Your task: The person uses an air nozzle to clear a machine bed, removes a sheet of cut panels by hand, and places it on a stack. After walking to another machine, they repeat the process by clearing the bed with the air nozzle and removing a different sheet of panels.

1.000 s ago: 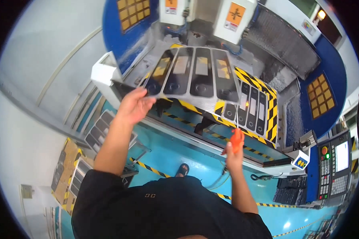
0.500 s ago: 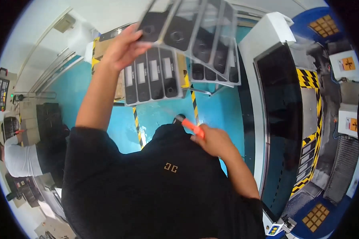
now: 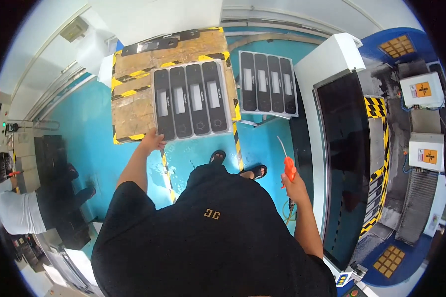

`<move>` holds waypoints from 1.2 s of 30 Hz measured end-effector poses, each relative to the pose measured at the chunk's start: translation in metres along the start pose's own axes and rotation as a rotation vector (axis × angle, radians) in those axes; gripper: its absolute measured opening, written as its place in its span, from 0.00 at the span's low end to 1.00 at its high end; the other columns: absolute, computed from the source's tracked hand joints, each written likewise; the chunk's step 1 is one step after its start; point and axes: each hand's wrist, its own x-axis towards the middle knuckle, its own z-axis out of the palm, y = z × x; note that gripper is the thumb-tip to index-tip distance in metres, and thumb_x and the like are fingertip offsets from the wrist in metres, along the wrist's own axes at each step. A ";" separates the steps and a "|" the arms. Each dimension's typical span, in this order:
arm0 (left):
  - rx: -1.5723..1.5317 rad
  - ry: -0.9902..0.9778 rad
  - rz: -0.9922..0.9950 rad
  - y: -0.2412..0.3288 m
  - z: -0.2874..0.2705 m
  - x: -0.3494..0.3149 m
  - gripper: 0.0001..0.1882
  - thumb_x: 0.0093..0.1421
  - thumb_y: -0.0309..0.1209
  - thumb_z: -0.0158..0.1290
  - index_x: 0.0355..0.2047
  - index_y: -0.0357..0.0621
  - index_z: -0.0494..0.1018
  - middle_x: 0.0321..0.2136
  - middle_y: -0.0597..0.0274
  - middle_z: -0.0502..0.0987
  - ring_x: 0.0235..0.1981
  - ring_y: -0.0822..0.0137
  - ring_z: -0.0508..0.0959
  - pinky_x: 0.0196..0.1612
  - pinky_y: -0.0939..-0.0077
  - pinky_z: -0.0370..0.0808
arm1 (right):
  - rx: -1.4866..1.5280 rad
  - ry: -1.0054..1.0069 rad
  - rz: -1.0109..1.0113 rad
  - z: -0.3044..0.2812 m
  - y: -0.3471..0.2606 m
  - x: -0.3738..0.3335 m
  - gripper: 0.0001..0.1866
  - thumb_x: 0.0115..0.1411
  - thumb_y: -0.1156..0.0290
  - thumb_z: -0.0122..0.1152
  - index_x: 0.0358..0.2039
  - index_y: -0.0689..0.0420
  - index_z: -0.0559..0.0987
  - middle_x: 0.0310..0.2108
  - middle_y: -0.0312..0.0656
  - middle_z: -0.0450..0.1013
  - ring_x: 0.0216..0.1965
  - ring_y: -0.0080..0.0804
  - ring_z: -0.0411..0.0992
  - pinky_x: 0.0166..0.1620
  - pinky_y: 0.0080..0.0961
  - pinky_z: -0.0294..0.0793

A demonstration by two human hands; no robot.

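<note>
Since the earlier frames the tray of four black panels [image 3: 191, 105] has come away from the machine bed and now lies low over a wooden pallet with yellow-black edge tape [image 3: 134, 109]; the view has turned with it, so the machine with its dark window [image 3: 344, 163] stands to the right.

Left hand [image 3: 152, 142]: fingers clamped on the near left corner of the tray; the tray extends away from the fingers, up and to the right. Its four panels run with their long axes pointing away from the person, side by side. Whether the tray already rests on the pallet or is held just above it cannot be told.

Right hand [image 3: 295, 184]: fingers closed round an orange air gun [image 3: 289, 168], its thin nozzle pointing up and away; a hose drops from beneath the hand. This hand is well apart from the tray, to its right; the left hand is the one in contact.

Beyond the tray, further right of the left fingers, a second tray of four black panels [image 3: 267, 84] sits on a stand above the blue floor [image 3: 84, 133]. The person's sandalled feet [image 3: 235, 163] stand between the two hands. At far left a co-worker in a white sleeve [image 3: 17, 213] is at work by stacks of dark parts [image 3: 47, 158].
</note>
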 end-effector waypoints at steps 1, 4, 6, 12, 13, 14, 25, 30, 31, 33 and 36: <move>0.097 -0.011 -0.006 0.002 -0.003 0.010 0.17 0.64 0.34 0.54 0.50 0.48 0.62 0.25 0.54 0.77 0.24 0.63 0.80 0.25 0.70 0.78 | 0.009 0.016 0.015 -0.003 -0.001 -0.007 0.28 0.62 0.54 0.58 0.53 0.64 0.70 0.39 0.55 0.77 0.40 0.48 0.78 0.43 0.39 0.74; -0.027 -0.094 -0.059 -0.037 -0.044 0.029 0.16 0.64 0.35 0.53 0.48 0.44 0.64 0.27 0.48 0.79 0.20 0.61 0.78 0.22 0.67 0.76 | 0.064 0.023 0.003 -0.015 -0.008 -0.019 0.27 0.62 0.53 0.58 0.52 0.63 0.71 0.39 0.58 0.76 0.42 0.54 0.77 0.43 0.41 0.74; 0.461 -0.146 -0.048 -0.026 -0.038 0.041 0.15 0.62 0.37 0.55 0.44 0.42 0.69 0.27 0.45 0.79 0.19 0.57 0.78 0.22 0.64 0.75 | -0.103 0.086 -0.019 -0.032 -0.007 -0.027 0.27 0.62 0.52 0.58 0.50 0.62 0.71 0.39 0.61 0.76 0.42 0.58 0.76 0.42 0.44 0.74; 1.316 0.380 0.485 0.086 0.062 0.069 0.19 0.59 0.47 0.54 0.35 0.42 0.76 0.24 0.47 0.78 0.22 0.49 0.80 0.28 0.56 0.76 | -0.156 0.365 0.207 -0.093 -0.007 -0.094 0.26 0.61 0.51 0.59 0.47 0.62 0.71 0.35 0.61 0.76 0.39 0.61 0.76 0.41 0.48 0.74; 1.206 0.228 0.553 0.134 0.140 0.068 0.18 0.60 0.44 0.52 0.35 0.40 0.75 0.25 0.49 0.79 0.26 0.55 0.81 0.30 0.60 0.77 | -0.142 0.342 0.256 -0.088 0.004 -0.108 0.26 0.61 0.51 0.59 0.47 0.62 0.71 0.34 0.61 0.77 0.39 0.62 0.76 0.41 0.49 0.74; 0.880 -0.046 0.407 0.192 0.225 0.036 0.16 0.62 0.42 0.49 0.34 0.39 0.73 0.25 0.52 0.78 0.30 0.61 0.80 0.34 0.64 0.77 | -0.106 0.300 0.169 -0.083 0.016 -0.123 0.27 0.61 0.50 0.59 0.46 0.62 0.71 0.33 0.61 0.77 0.38 0.61 0.76 0.40 0.48 0.74; 0.075 -0.780 -0.068 0.224 0.578 0.053 0.17 0.53 0.31 0.58 0.45 0.50 0.72 0.39 0.63 0.75 0.37 0.64 0.76 0.43 0.58 0.75 | 0.128 0.080 0.239 -0.194 0.093 -0.218 0.25 0.61 0.45 0.58 0.43 0.56 0.72 0.33 0.55 0.76 0.39 0.58 0.75 0.41 0.46 0.72; 0.573 -0.746 -0.009 0.212 0.626 0.057 0.20 0.53 0.29 0.53 0.48 0.48 0.71 0.40 0.61 0.76 0.41 0.62 0.75 0.48 0.58 0.72 | 0.066 0.615 0.519 -0.291 0.156 -0.319 0.23 0.61 0.49 0.60 0.43 0.57 0.73 0.30 0.54 0.76 0.35 0.56 0.76 0.36 0.41 0.73; 0.582 -0.741 -0.011 0.201 0.628 0.071 0.20 0.53 0.29 0.53 0.48 0.48 0.71 0.40 0.61 0.76 0.41 0.62 0.75 0.48 0.58 0.72 | 0.091 0.676 0.482 -0.313 0.154 -0.327 0.23 0.58 0.55 0.65 0.43 0.61 0.74 0.26 0.53 0.74 0.30 0.55 0.74 0.35 0.36 0.72; 1.501 -0.815 0.580 0.170 0.620 0.104 0.20 0.53 0.29 0.51 0.49 0.45 0.72 0.41 0.56 0.77 0.43 0.59 0.75 0.48 0.63 0.72 | -0.064 0.576 0.451 -0.341 0.160 -0.328 0.22 0.57 0.56 0.66 0.41 0.61 0.73 0.24 0.52 0.74 0.29 0.55 0.74 0.34 0.38 0.72; 1.392 -0.885 0.529 0.124 0.599 0.116 0.19 0.54 0.27 0.50 0.48 0.41 0.73 0.42 0.49 0.77 0.44 0.54 0.76 0.48 0.65 0.72 | -0.282 0.531 0.467 -0.355 0.163 -0.305 0.20 0.57 0.57 0.66 0.40 0.59 0.73 0.22 0.51 0.74 0.29 0.54 0.75 0.32 0.41 0.71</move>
